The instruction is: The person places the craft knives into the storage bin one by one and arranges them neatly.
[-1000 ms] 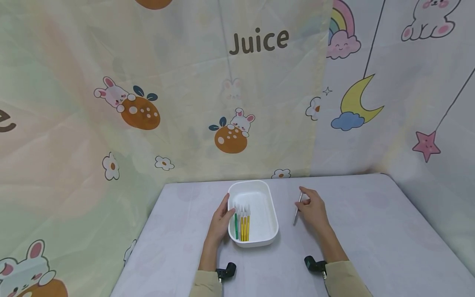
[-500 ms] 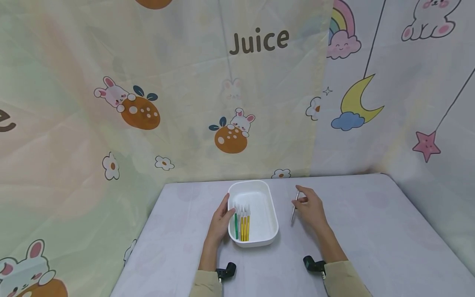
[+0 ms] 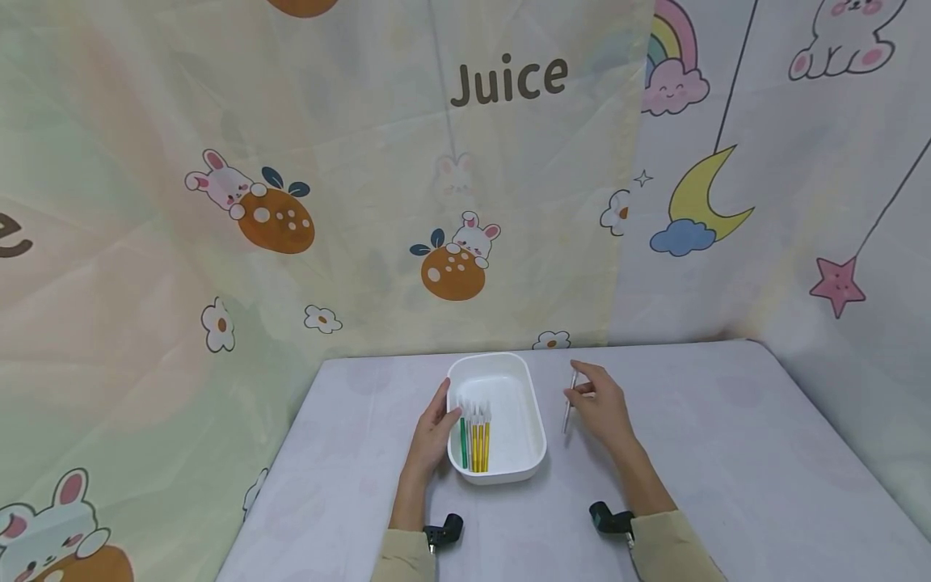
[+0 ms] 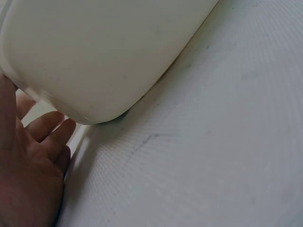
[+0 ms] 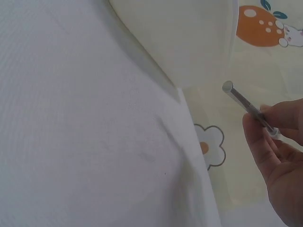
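My left hand [image 3: 431, 436] grips the left wall of a white plastic tray [image 3: 512, 453], thumb over the rim and fingers along the outside. In the left wrist view the left-hand fingers [image 4: 45, 125] lie against the tray's outer wall. Several slim craft knives [image 3: 476, 444] with clear caps lie side by side in the tray's left part, one green, one silver, the others yellow. To the right of the tray, my right hand [image 3: 604, 408] pinches a silver craft knife [image 3: 570, 412] between thumb and fingers. Its knurled barrel [image 5: 244, 101] shows in the right wrist view, above the table.
A table [image 3: 713, 453] under a white cloth carries the tray near its back edge. Printed fabric [image 3: 364, 242] hangs behind and at both sides. A black camera sits on each wrist, the left one [image 3: 445, 530] in front of the tray.
My right hand has moved slightly left and away from me, bringing the silver craft knife closer to the tray. The left hand and the tray have stayed in place.
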### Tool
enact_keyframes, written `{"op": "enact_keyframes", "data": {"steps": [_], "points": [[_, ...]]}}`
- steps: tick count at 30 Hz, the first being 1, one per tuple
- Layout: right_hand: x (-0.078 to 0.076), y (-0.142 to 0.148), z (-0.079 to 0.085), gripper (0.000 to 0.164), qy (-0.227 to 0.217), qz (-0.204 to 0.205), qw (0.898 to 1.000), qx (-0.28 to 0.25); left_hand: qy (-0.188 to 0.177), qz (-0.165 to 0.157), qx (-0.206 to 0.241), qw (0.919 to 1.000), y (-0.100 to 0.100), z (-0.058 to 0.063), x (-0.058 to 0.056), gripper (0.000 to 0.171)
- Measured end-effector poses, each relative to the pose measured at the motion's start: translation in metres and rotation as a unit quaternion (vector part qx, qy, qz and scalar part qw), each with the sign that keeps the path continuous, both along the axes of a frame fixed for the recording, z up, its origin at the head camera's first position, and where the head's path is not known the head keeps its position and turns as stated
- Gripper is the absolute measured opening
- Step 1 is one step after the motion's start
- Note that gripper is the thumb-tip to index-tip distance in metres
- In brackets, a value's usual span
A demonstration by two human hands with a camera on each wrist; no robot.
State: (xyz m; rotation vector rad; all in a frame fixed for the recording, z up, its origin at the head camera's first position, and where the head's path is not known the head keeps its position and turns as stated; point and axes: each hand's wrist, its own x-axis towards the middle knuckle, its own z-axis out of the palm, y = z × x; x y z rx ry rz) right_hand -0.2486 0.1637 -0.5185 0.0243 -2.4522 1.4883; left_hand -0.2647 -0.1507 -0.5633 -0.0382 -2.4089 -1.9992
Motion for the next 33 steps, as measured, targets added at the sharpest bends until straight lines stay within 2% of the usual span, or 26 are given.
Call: {"op": "enact_keyframes", "data": {"steps": [10,17,24,33], "points": [[0.002,-0.007,0.004,0.059,0.017,0.01,1.0,-0.011,0.001,-0.001,0.004,1.0,0.0,0.0,0.0,0.061],[0.002,-0.012,0.006,0.062,0.022,0.029,0.998,-0.047,0.002,0.001,0.002,1.0,0.0,0.0,0.0,0.062],[0.004,-0.022,0.011,0.063,0.043,0.058,0.993,-0.098,0.005,-0.002,0.001,1.0,0.0,0.001,0.0,0.062],[0.008,-0.034,0.016,0.063,0.042,0.062,0.993,-0.087,0.006,-0.003,0.001,1.0,0.0,0.001,0.0,0.062]]}}
